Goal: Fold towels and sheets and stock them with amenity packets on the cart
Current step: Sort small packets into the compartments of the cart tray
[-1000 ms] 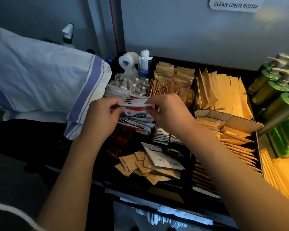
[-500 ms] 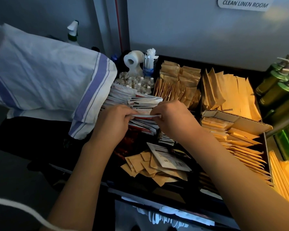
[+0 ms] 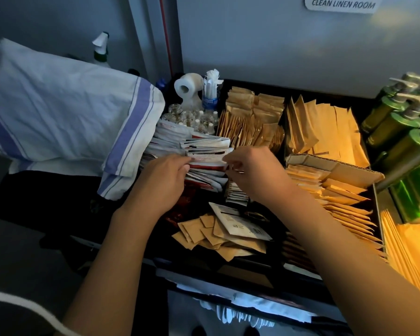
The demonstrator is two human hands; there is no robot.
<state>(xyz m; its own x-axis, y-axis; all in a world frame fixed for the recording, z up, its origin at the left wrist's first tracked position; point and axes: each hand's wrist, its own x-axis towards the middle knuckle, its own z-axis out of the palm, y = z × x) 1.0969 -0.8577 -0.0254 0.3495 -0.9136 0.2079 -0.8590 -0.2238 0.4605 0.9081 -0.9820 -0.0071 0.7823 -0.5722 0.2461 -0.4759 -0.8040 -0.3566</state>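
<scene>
At the left edge of the cart tray (image 3: 272, 265), a folded striped towel (image 3: 66, 112) lies over the side. Next to it, the left hand (image 3: 163, 180) and the right hand (image 3: 255, 173) each pinch 1 end of a red-and-white packet (image 3: 207, 159) at the top of its stack (image 3: 197, 151), near the tray's middle. The step in hand seems to be stocking amenity packets. The next move probably calls for pressing this packet level and releasing it. Brown packets (image 3: 325, 132) fill the right side.
</scene>
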